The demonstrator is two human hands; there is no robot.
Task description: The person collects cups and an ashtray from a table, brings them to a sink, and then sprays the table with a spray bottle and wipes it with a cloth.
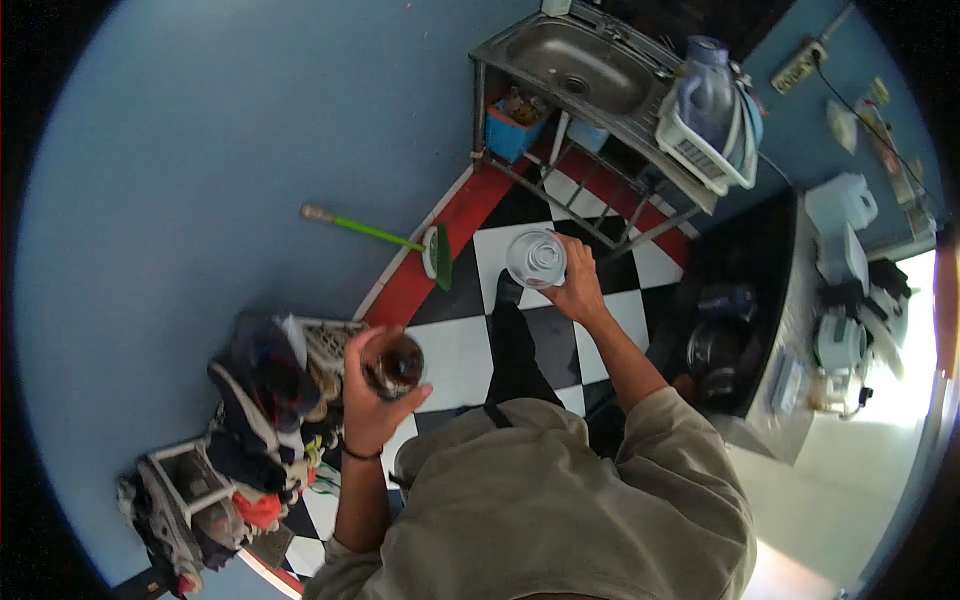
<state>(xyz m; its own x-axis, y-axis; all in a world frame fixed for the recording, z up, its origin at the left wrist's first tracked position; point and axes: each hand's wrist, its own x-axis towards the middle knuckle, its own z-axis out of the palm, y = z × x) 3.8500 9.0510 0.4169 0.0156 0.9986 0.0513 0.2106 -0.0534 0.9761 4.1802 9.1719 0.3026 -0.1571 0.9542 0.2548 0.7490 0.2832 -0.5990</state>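
Observation:
My left hand (372,400) is wrapped round a glass with dark brown contents (393,362), held in front of me at the left. A dark band circles that wrist. Farther ahead, my right hand (577,283) grips the side of a clear cup (536,258). Rings show inside the cup; I cannot tell what, if anything, it contains. Both vessels are held above the checkered floor, well apart from each other.
Ahead is a metal sink (580,75) with a white dish rack (700,160) holding a jug. A green broom (437,257) leans by the wall. Shoes and clothes pile on a rack (190,475) at left. A metal-topped counter (780,400) stands at right.

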